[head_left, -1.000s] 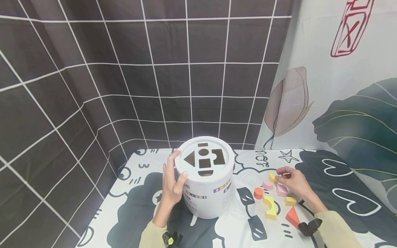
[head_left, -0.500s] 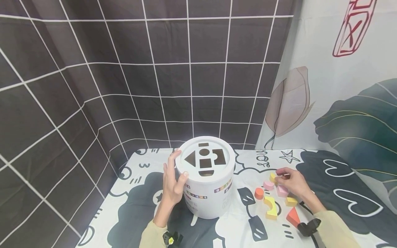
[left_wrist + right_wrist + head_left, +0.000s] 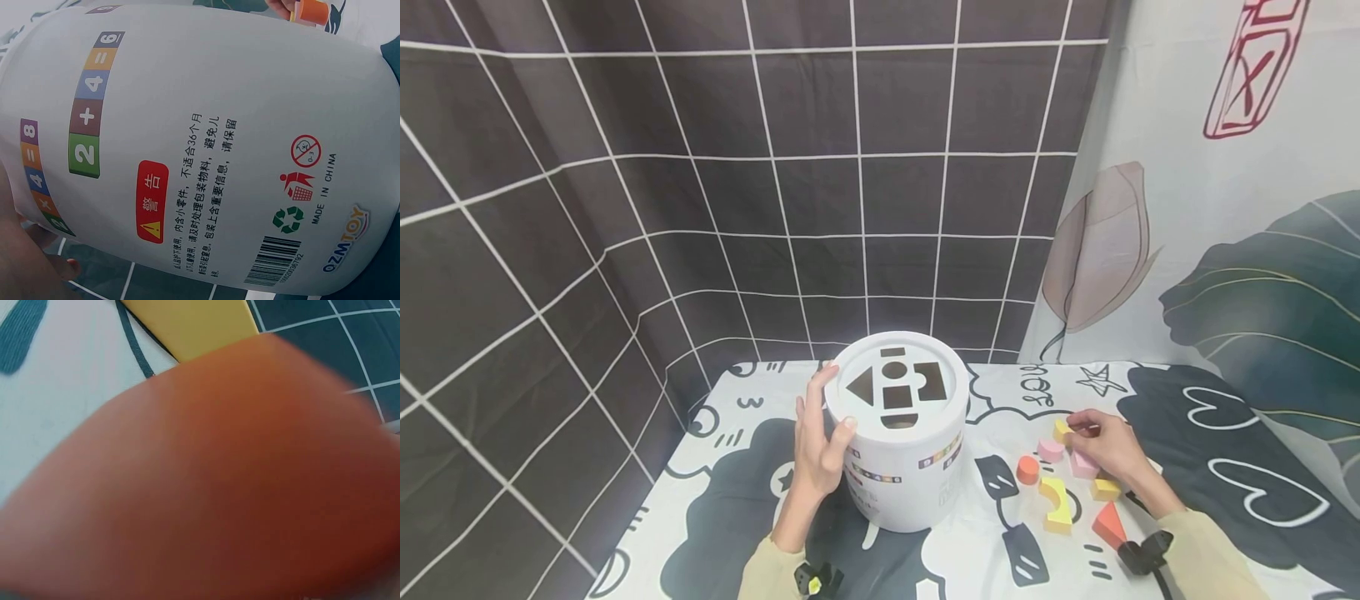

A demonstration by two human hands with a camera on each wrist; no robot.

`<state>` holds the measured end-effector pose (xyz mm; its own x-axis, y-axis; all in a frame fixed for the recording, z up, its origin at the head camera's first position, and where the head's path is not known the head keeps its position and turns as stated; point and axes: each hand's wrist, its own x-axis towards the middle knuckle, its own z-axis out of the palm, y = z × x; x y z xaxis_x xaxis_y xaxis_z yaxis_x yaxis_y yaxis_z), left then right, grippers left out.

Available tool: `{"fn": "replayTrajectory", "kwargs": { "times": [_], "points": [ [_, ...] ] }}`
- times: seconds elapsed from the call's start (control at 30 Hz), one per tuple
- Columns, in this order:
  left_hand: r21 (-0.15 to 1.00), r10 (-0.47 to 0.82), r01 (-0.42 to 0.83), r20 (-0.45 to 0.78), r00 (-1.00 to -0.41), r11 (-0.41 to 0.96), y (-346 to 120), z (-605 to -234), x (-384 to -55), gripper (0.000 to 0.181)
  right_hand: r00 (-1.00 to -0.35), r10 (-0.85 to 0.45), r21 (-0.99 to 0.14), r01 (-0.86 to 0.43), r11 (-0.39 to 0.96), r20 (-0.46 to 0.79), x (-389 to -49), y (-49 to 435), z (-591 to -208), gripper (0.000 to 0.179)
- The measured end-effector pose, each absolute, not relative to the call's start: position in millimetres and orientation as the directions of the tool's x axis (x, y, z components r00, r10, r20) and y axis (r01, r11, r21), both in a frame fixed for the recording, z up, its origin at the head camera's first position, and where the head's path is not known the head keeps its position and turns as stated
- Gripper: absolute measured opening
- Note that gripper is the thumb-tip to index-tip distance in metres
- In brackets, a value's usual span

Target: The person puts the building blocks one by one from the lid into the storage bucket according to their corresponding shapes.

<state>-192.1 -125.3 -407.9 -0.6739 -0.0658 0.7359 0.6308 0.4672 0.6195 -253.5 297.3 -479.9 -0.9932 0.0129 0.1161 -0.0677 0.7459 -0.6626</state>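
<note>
Left hand (image 3: 817,448) is resting, spread, against a white cylindrical bucket (image 3: 904,496); half-curled right hand (image 3: 1108,442) is sitting by a small yellow block (image 3: 1061,429), whether pinching I can't tell.

Right hand (image 3: 206,481): broad, out-of-focus mass directly below the yellow block (image 3: 200,328), overlapping the block's lower edge. Separate fingers not distinguishable; contact with block can't be told. Block: plain flat face, straight sides, only part showing. Just left of block, dark curved line (image 3: 134,340) on white cloth (image 3: 69,400); farther left, dark teal patch (image 3: 22,334). Right of block, dark cloth (image 3: 312,337) with white grid lines.
</note>
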Motion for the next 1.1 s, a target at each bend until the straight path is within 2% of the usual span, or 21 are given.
{"fn": "replayTrajectory", "kwargs": {
  "times": [0.53, 0.87, 1.1],
  "points": [
    [0.616, -0.068, 0.630, 0.738, -0.671, 0.472, -125.8, -407.9, -191.5, 0.069, -0.992, 0.024, -0.659, -0.066, 0.749, 0.125, -254.2, 293.9, -479.8, 0.029],
    [0.619, -0.065, 0.635, 0.738, -0.672, 0.463, -125.2, -407.8, -191.2, 0.070, -0.987, -0.001, -0.649, -0.105, 0.754, 0.160, -251.9, 294.4, -479.0, 0.028],
    [0.619, -0.065, 0.638, 0.739, -0.670, 0.459, -125.4, -408.3, -191.9, 0.070, -0.988, 0.016, -0.646, -0.088, 0.758, 0.153, -252.0, 295.3, -475.9, 0.029]
  ]
}}
